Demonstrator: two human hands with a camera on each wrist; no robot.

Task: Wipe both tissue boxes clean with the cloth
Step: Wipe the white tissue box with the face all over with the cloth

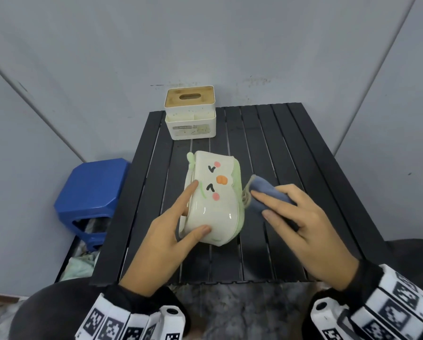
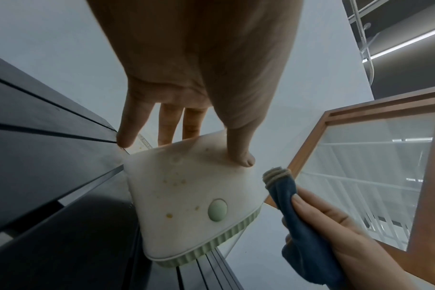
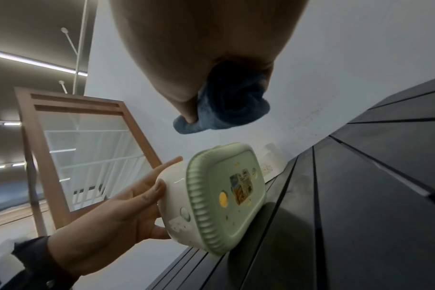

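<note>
Head view: my left hand (image 1: pixel 166 241) grips the cream, green-based cartoon-face tissue box (image 1: pixel 213 200) tipped on its side mid-table, while my right hand (image 1: pixel 303 224) clutches the folded blue cloth (image 1: pixel 264 192) at its 3 o'clock. At 12 o'clock stands the white bamboo-lidded tissue box (image 1: pixel 191 114) (untouched) on the black slatted table (image 1: pixel 291 155).

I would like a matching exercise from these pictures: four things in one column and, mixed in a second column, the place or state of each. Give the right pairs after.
Things
1. cartoon-face tissue box
2. white tissue box with wooden lid
3. blue cloth
4. blue stool

Places or states
A. on the floor beside the black table
B. held in the right hand
C. upright at the table's far edge, untouched
D. tipped on its side, steadied by the left hand

Pairs: 1-D, 2-C, 3-B, 4-A
</note>
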